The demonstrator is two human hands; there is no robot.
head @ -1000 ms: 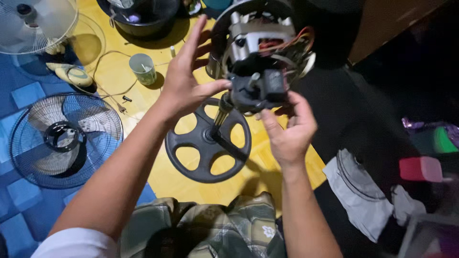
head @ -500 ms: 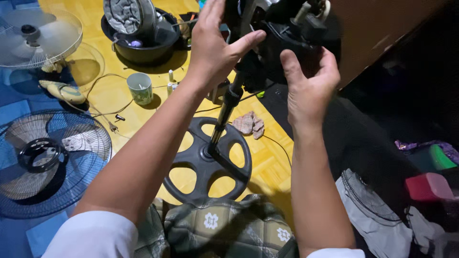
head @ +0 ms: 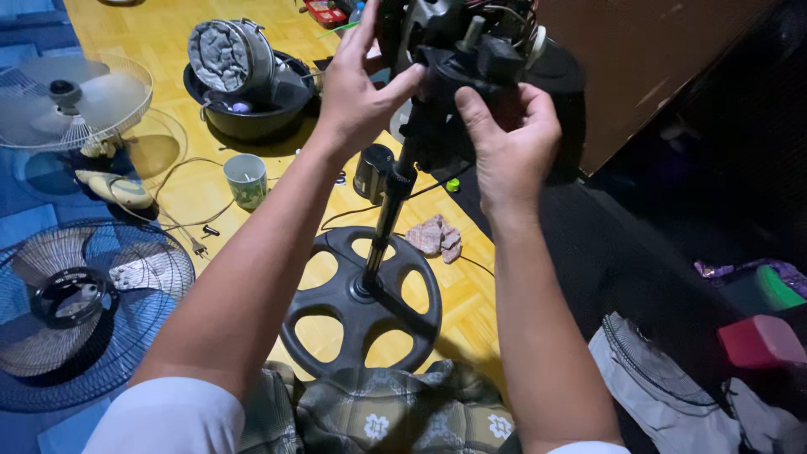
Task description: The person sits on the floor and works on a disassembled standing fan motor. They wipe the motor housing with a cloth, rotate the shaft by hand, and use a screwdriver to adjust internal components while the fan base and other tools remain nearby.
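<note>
A black stand fan motor head (head: 471,59) sits atop a black pole (head: 388,210) that rises from a round spoked base (head: 361,307) on the yellow wood floor. My left hand (head: 357,84) grips the left side of the motor housing, thumb pressed against its black neck. My right hand (head: 508,139) cups the housing's lower right side, fingers wrapped around it. Exposed metal parts and wires show at the top of the head, partly cut off by the frame's edge.
A wire fan guard (head: 80,307) lies at the left on blue mats, another guard (head: 71,97) behind it. A black bowl (head: 252,113) holds a grey round part. A green cup (head: 245,179), a dark can (head: 372,172), a crumpled rag (head: 435,237) and cloths (head: 664,395) lie around.
The view has tilted and drawn closer; the fan head now sits higher and the stand stands more upright. My right hand has shifted up onto the housing's side.
</note>
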